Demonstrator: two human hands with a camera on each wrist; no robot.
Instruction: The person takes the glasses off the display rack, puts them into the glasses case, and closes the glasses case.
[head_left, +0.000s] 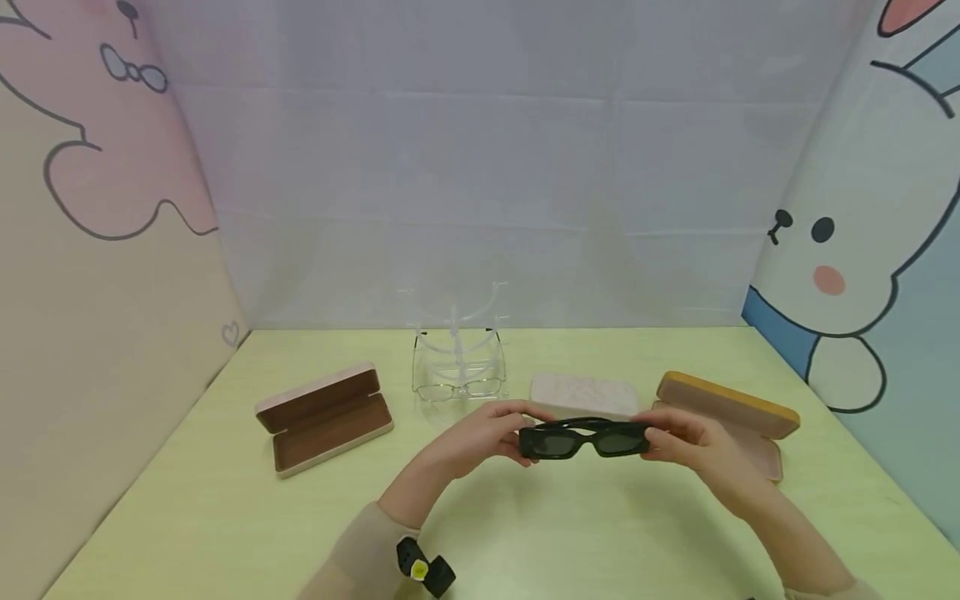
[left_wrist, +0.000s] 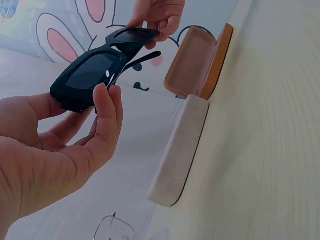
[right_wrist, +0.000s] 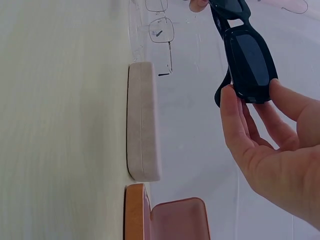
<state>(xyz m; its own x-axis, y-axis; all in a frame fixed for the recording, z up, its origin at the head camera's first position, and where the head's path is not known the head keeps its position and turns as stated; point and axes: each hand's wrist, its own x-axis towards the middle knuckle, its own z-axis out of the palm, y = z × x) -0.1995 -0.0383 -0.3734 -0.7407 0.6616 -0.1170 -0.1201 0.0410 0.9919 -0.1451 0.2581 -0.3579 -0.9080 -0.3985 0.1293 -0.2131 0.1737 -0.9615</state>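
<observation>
Black, thick-framed rectangular sunglasses (head_left: pixel 555 442) sit right of centre in my head view, held up above the pale yellow-green table (head_left: pixel 187 517) with their dark lenses facing me. The left hand (head_left: pixel 483 437) pinches one end and the right hand (head_left: pixel 693 446) the other, fingers bent in close on the frame. Beyond them I have a closed, off-white oblong case (head_left: pixel 585 390); to its right, partly covered by the right hand, a mustard-yellow case (head_left: pixel 723 408) with a pinkish lining stands lid-up. Well to the left, a pale case (head_left: pixel 318 402) lined in brown also has its lid raised, and between it and the off-white case I see thin wire-rimmed glasses (head_left: pixel 483 387) at a clear stand (head_left: pixel 455 333); how they are supported I cannot tell. On my left wrist feed, fingers grip the near end of the sunglasses, a slim black temple juts from the frame, and the right hand holds the far end. My right wrist feed shows thumb and fingers pinching that end, with a left fingertip at the top edge.
</observation>
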